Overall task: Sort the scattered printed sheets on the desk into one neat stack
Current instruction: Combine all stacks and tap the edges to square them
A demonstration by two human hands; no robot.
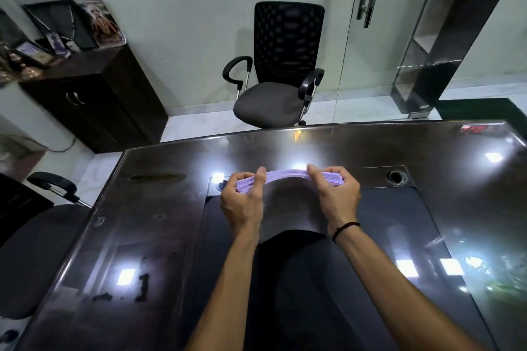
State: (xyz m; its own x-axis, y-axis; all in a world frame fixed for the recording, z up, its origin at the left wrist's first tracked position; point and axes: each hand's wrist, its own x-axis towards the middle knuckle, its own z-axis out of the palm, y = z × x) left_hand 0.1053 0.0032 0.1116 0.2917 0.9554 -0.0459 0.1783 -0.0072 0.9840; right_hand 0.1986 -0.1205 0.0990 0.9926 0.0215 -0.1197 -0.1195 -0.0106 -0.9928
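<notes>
A stack of printed sheets [288,174], white with a violet tint, is held above the dark glossy desk [142,236], seen edge-on and bowed upward in the middle. My left hand [243,201] grips its left end, thumb on top and fingers curled underneath. My right hand [338,194] grips its right end in the same way. A thin black band circles my right wrist. No loose sheets show on the desk surface.
A black mesh office chair [281,71] stands beyond the desk's far edge. Another chair [37,236] sits at the left. A dark cabinet [94,94] with framed pictures is at the back left. A cable hole [395,177] lies right of my hands.
</notes>
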